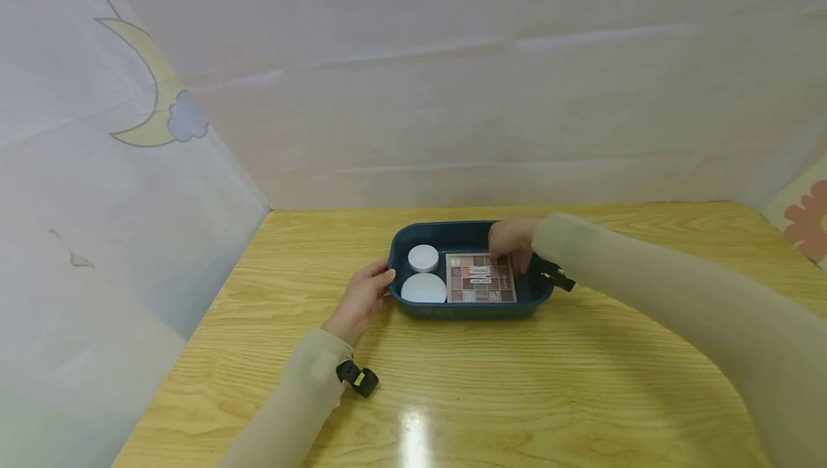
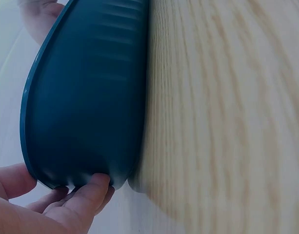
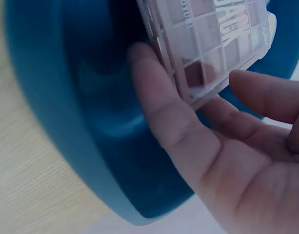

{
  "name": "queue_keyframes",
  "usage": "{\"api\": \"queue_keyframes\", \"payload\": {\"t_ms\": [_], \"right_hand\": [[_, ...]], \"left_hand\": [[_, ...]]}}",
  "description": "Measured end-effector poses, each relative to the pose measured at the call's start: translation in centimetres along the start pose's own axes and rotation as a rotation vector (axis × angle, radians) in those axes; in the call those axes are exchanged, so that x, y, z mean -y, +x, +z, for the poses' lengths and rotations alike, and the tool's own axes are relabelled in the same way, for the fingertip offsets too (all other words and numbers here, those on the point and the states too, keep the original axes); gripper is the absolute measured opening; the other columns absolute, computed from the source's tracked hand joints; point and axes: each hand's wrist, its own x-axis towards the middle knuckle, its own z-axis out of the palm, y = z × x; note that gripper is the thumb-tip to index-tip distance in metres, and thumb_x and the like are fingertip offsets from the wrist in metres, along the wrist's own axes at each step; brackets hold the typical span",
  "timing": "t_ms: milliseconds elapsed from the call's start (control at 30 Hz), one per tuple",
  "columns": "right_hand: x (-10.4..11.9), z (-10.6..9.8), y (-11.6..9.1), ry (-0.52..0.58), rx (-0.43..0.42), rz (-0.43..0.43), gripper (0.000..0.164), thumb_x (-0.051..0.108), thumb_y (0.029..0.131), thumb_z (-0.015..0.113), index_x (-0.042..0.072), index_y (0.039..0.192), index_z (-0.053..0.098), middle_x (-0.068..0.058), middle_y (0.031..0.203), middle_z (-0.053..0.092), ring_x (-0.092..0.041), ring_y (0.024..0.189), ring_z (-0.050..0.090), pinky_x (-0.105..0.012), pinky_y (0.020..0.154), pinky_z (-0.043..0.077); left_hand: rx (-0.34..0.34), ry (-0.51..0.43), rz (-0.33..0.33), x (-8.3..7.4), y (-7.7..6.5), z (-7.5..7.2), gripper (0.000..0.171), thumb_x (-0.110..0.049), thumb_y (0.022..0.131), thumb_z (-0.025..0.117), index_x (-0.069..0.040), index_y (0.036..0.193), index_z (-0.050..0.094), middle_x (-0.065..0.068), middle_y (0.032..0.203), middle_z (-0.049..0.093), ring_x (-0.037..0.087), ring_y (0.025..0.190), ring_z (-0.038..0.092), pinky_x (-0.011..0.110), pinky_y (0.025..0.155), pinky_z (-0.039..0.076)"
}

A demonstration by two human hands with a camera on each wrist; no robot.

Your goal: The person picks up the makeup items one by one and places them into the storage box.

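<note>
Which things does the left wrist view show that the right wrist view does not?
Only the left wrist view: the left hand on the tray and the ridges on the tray's outer wall.
Only the right wrist view: the palette and, beside it, part of a white object.
Both: the tray, the wooden table and the right hand, which the left wrist view shows only partly.
</note>
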Motion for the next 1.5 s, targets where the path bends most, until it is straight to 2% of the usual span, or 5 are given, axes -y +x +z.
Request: {"api": "queue_keyframes", "payload": {"t_ms": [400, 600, 833, 1200, 1500], "right_hand": [[0.4, 0.8, 0.5, -0.089, 0.010, 0.021, 0.037, 0.015, 0.101, 0.046, -0.009, 0.128, 0.052, -0.017, 0.097, 0.063, -0.028, 0.080, 0.067, -0.040, 0.071, 0.056], [0.5, 0.7, 0.4, -0.079, -0.007, 0.005, 0.034, 0.010, 0.101, 0.039, -0.008, 0.127, 0.050, -0.027, 0.128, 0.053, -0.029, 0.079, 0.067, -0.041, 0.070, 0.055], [0.5, -0.2, -1.0, -0.067, -0.038, -0.041, 0.041, 0.012, 0.103, 0.037, -0.010, 0.137, 0.043, -0.021, 0.115, 0.061, -0.026, 0.080, 0.067, -0.036, 0.067, 0.054], [-1.4, -0.9, -5.4, 0.105, -0.108, -0.165, 0.041, 0.014, 0.104, 0.039, -0.015, 0.134, 0.041, -0.025, 0.113, 0.058, -0.028, 0.087, 0.065, -0.042, 0.076, 0.053], [-3.7, -0.8, -7.5, 0.253, -0.187, -0.245, 0.047, 0.020, 0.105, 0.039, -0.015, 0.137, 0.037, -0.028, 0.119, 0.056, -0.031, 0.094, 0.065, -0.045, 0.081, 0.051]], "left_hand": [[-0.002, -0.009, 0.005, 0.1, -0.1, 0.1, 0.040, -0.004, 0.102, 0.044, 0.007, 0.141, 0.044, 0.023, 0.142, 0.046, 0.035, 0.127, 0.047, 0.047, 0.100, 0.041], [-0.016, -0.008, 0.002, 0.2, -0.1, 0.0, 0.040, -0.004, 0.102, 0.045, 0.006, 0.141, 0.045, 0.023, 0.141, 0.048, 0.034, 0.125, 0.050, 0.045, 0.097, 0.043], [-0.002, -0.004, 0.008, 0.2, -0.1, -0.2, 0.041, -0.005, 0.103, 0.044, 0.006, 0.142, 0.044, 0.024, 0.142, 0.047, 0.035, 0.125, 0.049, 0.046, 0.097, 0.043], [-0.021, -0.009, 0.004, 0.2, 0.1, -0.3, 0.040, -0.005, 0.102, 0.045, 0.005, 0.140, 0.046, 0.023, 0.139, 0.049, 0.033, 0.121, 0.052, 0.044, 0.096, 0.044], [-0.026, 0.001, -0.006, 0.3, 0.2, -0.4, 0.043, -0.006, 0.102, 0.046, 0.005, 0.143, 0.042, 0.023, 0.142, 0.047, 0.033, 0.123, 0.051, 0.042, 0.094, 0.045]]}}
